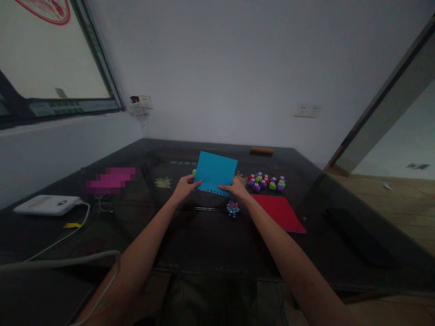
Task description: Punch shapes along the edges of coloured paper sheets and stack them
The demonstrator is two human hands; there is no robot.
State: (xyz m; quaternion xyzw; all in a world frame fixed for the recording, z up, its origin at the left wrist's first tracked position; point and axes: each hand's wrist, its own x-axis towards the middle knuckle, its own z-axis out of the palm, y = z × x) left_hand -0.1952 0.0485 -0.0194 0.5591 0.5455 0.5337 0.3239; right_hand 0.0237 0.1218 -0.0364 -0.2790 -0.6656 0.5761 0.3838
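A blue sheet of paper (216,172) is held up over the dark table, tilted, with a row of small punched holes along its lower edge. My left hand (186,186) is closed on its lower left corner, thumb on the front. At the lower right edge my right hand (237,187) pinches it too, its fingers behind the sheet. Just below lies a small pile of blue and pink paper bits (233,208). Part of a green item (194,172) peeks out past the sheet's left edge; the rest is hidden.
Several small purple, green and red craft punches (267,182) stand right of my hands. Red paper (280,212) lies by my right forearm. A white device (47,204) with a cable sits at left. An orange-brown bar (261,150) lies at the back, a black slab (360,237) at right.
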